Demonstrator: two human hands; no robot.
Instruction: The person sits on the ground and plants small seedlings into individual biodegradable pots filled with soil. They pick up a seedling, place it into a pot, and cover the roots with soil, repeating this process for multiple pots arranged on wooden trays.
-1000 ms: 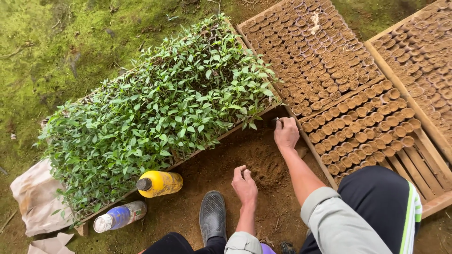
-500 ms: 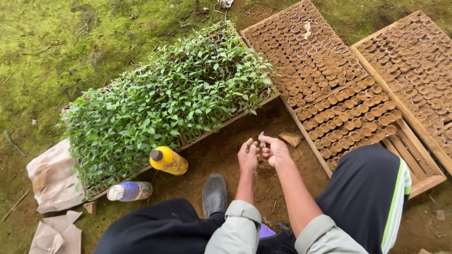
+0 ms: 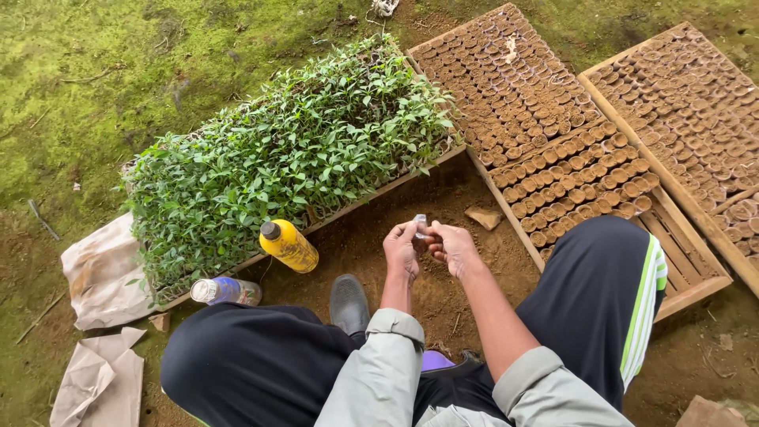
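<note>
Small clear bag (image 3: 420, 227): thin, limp, light; likely best pinched at its rim.
Left hand (image 3: 402, 251): pinching the bag.
Right hand (image 3: 452, 247): pinching it too.

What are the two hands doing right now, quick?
Left hand: closed, pinching a small clear plastic bag.
Right hand: closed, fingers on the same bag.

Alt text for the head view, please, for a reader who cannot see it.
A crouching person's left hand and right hand together pinch a small clear plastic sleeve over bare soil. Ahead lie a tray of green seedlings and wooden trays of soil-filled pots; a yellow bottle lies nearby.
</note>
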